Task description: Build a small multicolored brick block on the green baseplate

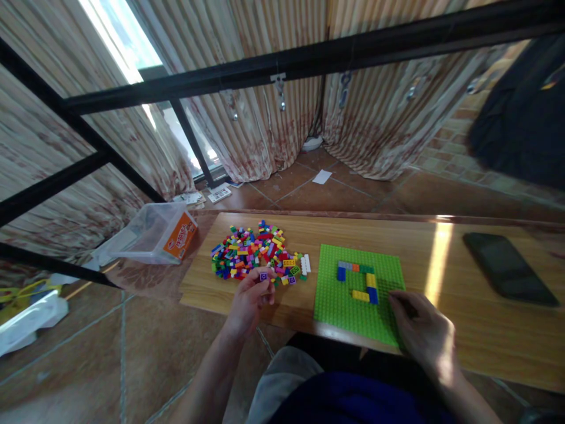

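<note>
My left hand [252, 294] pinches a small purple building brick [263, 276] between thumb and fingers, just in front of a heap of mixed bricks [241, 253]. On the green baseplate [335, 312], grey, orange, green, yellow and blue bricks [371, 281] form an outline with a gap on its left side. Over the baseplate's right edge rests my right hand [421, 324], its fingers curled together. Whatever lies between those fingertips is hidden. Beside the heap are a white brick [305, 264] and several loose yellow, green and purple ones.
A wooden table [397, 235] carries everything, with a dark tablet or phone [507, 268] at its right. Left of it stands a clear plastic box [152, 232] with an orange label. A black metal frame [309, 56] crosses before the curtains [265, 129].
</note>
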{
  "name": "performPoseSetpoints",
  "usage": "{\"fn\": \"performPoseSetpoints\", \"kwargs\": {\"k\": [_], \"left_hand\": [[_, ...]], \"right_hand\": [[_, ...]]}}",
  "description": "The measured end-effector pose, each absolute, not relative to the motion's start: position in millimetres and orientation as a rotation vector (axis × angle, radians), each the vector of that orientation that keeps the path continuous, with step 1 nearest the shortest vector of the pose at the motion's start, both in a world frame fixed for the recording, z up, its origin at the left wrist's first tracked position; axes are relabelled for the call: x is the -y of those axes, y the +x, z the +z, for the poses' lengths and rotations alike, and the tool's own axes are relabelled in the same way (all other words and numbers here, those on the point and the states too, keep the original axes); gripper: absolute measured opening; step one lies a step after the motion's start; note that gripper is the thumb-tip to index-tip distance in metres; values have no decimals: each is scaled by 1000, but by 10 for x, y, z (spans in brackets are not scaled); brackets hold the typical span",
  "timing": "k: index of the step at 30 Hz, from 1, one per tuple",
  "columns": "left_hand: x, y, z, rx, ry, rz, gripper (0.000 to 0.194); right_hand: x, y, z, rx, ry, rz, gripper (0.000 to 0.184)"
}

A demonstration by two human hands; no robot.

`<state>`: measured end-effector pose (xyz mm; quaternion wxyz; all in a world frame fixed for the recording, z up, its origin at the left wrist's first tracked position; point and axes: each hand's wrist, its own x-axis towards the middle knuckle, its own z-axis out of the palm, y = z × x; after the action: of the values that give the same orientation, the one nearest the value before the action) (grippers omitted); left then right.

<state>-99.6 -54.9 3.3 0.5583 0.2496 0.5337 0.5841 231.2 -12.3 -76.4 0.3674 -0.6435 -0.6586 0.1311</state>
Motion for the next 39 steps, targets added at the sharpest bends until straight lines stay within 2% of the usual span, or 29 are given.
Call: {"fn": "performPoseSetpoints", "kwargs": {"k": [10,17,30,39], "left_hand": [[593,-1021,96,-1253,546,1338,14],[643,-1086,88,-1171,525,1331,29],[643,-1135,106,-1324,477,1312,46],[621,-1096,123,-1392,438,1334,47]], "right_hand": [[131,2277,-706,1689,-1625,331,32],[129,2279,-714,1701,-1608,306,31],[130,2277,-705,1708,-1613,307,29],[123,2271,-724,1686,-1604,355,27]]}}
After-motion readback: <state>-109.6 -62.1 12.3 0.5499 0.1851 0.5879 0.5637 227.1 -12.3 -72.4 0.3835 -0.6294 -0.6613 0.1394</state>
